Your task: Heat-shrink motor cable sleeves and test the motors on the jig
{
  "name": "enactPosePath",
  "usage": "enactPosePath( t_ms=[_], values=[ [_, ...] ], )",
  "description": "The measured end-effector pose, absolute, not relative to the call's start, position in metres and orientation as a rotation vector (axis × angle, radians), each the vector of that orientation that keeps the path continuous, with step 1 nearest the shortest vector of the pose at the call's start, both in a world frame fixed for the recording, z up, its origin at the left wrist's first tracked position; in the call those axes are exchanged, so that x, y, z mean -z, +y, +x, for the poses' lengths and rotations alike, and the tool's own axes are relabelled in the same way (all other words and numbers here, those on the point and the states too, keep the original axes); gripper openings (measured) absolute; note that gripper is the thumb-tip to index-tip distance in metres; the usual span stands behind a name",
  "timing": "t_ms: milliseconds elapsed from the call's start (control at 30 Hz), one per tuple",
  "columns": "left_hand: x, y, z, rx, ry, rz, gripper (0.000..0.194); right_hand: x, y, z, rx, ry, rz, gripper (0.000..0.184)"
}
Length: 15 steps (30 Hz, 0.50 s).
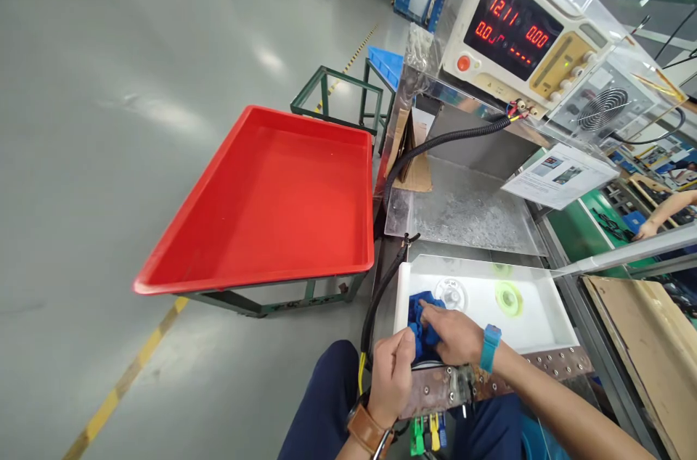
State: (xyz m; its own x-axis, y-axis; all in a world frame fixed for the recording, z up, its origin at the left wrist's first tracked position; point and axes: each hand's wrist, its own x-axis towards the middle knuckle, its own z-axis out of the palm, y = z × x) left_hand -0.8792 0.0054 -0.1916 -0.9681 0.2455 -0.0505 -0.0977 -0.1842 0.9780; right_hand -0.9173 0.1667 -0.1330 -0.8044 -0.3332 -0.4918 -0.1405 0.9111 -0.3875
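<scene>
A crumpled blue cloth-like thing lies at the left end of a white tray on the bench in front of me. My right hand, with a blue band on its wrist, rests on top of it, fingers curled down onto it. My left hand, wearing a brown-strapped watch, pinches the near edge of the same blue thing. Two round discs sit in the tray, a clear one and a green one.
A large red tray stands on a green metal frame to the left. Above the bench is a test instrument with red digits, a black corrugated hose running down from it. Another person's arm shows at the right.
</scene>
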Motion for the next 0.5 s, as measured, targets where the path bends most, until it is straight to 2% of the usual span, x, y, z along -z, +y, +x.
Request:
enactPosePath(
  t_ms=[100, 267, 367, 500],
  values=[
    [0.1936, 0.005, -0.8782, -2.25, 1.835, 0.161, 0.05, 0.1311, 0.1664, -0.9206, 0.368, 2.608, -0.189, 0.051],
    [0.1933, 0.0041, -0.8768, -2.26, 1.816, 0.153, 0.05, 0.1271, 0.1673, -0.9212, 0.437, 2.496, -0.38, 0.052],
    [0.1947, 0.0044, -0.8765, -2.265, 1.811, 0.154, 0.05, 0.1285, 0.1706, -0.9218, 0.375, 2.593, -0.221, 0.046],
    [0.1961, 0.0039, -0.8764, -2.272, 1.809, 0.153, 0.05, 0.1348, 0.1751, -0.9237, 0.535, 2.509, -0.416, 0.048]
  ],
)
